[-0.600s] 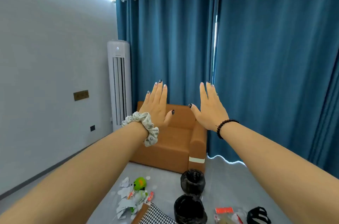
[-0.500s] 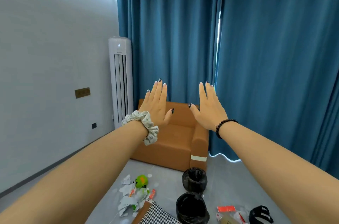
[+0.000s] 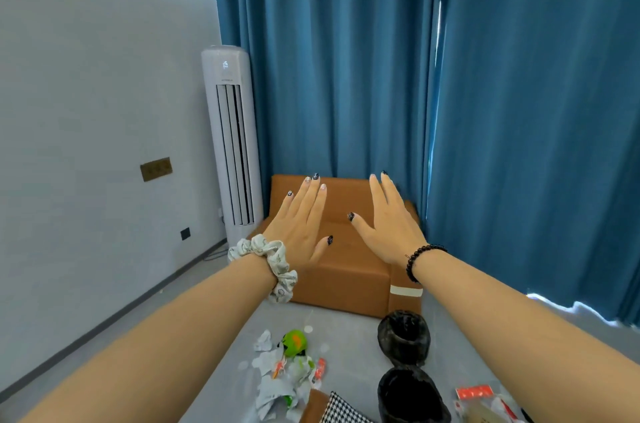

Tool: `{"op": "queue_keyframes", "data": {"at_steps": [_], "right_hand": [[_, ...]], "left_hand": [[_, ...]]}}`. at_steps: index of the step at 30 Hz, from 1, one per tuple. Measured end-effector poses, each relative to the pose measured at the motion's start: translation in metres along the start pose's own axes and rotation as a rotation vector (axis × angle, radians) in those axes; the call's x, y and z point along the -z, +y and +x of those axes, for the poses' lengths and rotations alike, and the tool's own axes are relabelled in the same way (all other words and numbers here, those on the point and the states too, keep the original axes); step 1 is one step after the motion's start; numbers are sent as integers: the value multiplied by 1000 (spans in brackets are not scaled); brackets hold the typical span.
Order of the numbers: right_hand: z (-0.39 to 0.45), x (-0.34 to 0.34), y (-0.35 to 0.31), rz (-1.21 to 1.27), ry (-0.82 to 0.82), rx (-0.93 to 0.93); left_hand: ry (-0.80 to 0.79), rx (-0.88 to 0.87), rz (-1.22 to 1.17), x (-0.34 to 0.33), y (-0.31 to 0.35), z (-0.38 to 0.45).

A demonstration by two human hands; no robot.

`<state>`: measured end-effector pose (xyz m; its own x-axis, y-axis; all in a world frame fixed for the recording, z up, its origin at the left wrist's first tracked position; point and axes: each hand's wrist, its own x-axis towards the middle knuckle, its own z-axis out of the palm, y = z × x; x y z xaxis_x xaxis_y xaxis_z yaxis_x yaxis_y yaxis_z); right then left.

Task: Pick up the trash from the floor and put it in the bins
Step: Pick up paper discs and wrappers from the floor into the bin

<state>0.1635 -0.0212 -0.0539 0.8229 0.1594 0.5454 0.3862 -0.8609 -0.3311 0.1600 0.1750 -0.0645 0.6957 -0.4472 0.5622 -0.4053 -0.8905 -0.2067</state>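
My left hand (image 3: 300, 222) and my right hand (image 3: 389, 222) are stretched out in front of me at chest height, palms forward, fingers apart, both empty. Far below them on the grey floor lies a heap of trash (image 3: 280, 370): crumpled white paper, a green wrapper (image 3: 294, 343) and a small red packet (image 3: 321, 368). Two black-lined bins stand to its right, the far bin (image 3: 404, 336) and the near bin (image 3: 412, 395). More trash with a red label (image 3: 474, 392) lies at the bottom right.
A brown sofa (image 3: 349, 270) stands behind the hands against blue curtains (image 3: 485, 111). A white tower air conditioner (image 3: 232, 142) is in the left corner. A houndstooth-patterned item (image 3: 343, 412) sits at the bottom edge beside the near bin.
The view has tilted down a little, so both hands now sit lower against the sofa. More floor, trash and bins show. Both hands stay spread and empty.
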Motion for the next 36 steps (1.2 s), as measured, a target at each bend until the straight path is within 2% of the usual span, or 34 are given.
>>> {"op": "queue_keyframes", "data": {"at_steps": [8, 12, 20, 36], "right_hand": [[57, -119, -41, 92, -102, -105], [77, -169, -47, 100, -142, -153], [101, -260, -56, 103, -286, -174], [187, -405, -12, 184, -481, -297]], "left_hand": [[-93, -37, -86, -82, -107, -23], [-90, -20, -151, -113, -145, -46], [-197, 14, -256, -176, -201, -77], [-326, 91, -401, -305, -290, -8]]}}
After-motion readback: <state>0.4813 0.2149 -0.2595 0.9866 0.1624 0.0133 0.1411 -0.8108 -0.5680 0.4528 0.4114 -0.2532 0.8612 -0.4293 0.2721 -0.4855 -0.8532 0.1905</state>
